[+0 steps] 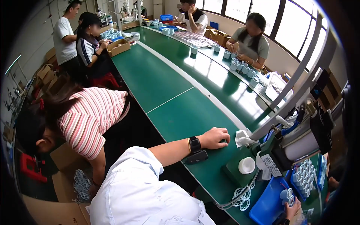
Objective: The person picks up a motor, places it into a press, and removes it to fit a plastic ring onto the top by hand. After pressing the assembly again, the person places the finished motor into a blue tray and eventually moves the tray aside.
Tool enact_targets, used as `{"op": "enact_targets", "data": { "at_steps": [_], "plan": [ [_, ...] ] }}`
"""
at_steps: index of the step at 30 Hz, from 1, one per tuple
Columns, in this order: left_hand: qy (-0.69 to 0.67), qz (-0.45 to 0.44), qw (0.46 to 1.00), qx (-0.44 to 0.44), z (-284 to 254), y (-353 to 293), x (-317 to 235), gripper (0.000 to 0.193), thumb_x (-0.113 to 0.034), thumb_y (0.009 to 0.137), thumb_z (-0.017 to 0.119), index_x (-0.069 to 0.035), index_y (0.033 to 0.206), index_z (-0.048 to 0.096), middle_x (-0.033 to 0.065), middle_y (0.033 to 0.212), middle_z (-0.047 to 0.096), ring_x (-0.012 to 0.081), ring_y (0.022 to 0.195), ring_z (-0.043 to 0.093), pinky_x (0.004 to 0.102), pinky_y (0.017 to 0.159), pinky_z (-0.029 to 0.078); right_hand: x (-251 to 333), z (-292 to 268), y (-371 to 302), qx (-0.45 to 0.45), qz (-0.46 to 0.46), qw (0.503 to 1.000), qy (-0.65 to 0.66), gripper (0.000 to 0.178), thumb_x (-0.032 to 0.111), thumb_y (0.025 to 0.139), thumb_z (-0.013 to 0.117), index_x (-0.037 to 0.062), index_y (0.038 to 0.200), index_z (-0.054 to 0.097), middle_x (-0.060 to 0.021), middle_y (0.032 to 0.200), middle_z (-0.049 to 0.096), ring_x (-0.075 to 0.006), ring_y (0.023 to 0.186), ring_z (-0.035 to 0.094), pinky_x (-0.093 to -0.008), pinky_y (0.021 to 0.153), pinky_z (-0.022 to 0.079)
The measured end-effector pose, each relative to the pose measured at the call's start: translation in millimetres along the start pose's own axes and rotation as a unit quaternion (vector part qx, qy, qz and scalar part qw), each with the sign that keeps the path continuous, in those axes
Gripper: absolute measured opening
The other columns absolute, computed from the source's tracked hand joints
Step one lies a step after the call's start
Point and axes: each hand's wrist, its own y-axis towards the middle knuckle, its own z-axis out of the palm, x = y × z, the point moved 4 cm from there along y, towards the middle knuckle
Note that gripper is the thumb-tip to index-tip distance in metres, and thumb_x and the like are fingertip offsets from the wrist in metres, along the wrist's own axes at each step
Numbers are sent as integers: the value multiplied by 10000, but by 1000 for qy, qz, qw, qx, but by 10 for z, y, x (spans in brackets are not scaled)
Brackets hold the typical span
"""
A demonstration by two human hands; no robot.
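Note:
My left hand (215, 138) rests on the green worktop (176, 123), fingers loosely bent and apart, with nothing visible in them. A black band and a small dark device (197, 156) are at its wrist. At the lower right, my right hand (293, 210) grips light-blue cup-shaped plastic parts (287, 194), two of which show at its fingertips. They are over the edge of a blue tray (262, 206). Beside it, another blue tray holds rows of similar light-blue parts (304, 178). Several flat, pale-blue rings (243, 197) lie left of the trays.
A bench machine (296, 146) with a white round fixture (246, 165) stands right of my left hand, with crumpled white tissue (243, 138) nearby. A person in a striped shirt (90, 116) bends over a carton (63, 183) at left. Others sit along the far bench.

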Motion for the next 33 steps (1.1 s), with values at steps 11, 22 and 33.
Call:
{"op": "enact_targets", "data": {
  "at_steps": [11, 22, 33],
  "plan": [
    [-3, -21, 1000, 21, 52, 5, -8, 134, -277, 874, 647, -167, 952, 651, 41, 965, 575, 235, 969, 573, 401, 840, 412, 1142, -656, -239, -15, -31, 991, -129, 797, 423, 773, 764, 210, 1461, 423, -198, 1386, 504, -372, 1250, 484, -487, 1071, 365],
    [-16, -26, 999, 18, 65, -22, 13, 133, -277, 867, 650, -169, 946, 656, 36, 949, 570, 227, 973, 569, 405, 848, 404, 2526, -1134, -1131, -78, -113, 987, 90, 521, 301, 910, 661, -34, 1292, 548, -225, 1293, 562, -380, 1205, 509, -448, 1053, 382],
    [20, -46, 999, 22, 109, 163, 64, 111, -277, 822, 656, -182, 875, 678, 27, 917, 612, 248, 994, 564, 423, 853, 397, 3159, -1127, -1560, -8, -86, 967, 239, 413, 262, 884, 678, -3, 1197, 627, -229, 1172, 625, -402, 1097, 562, -436, 976, 425]
  ]
}}
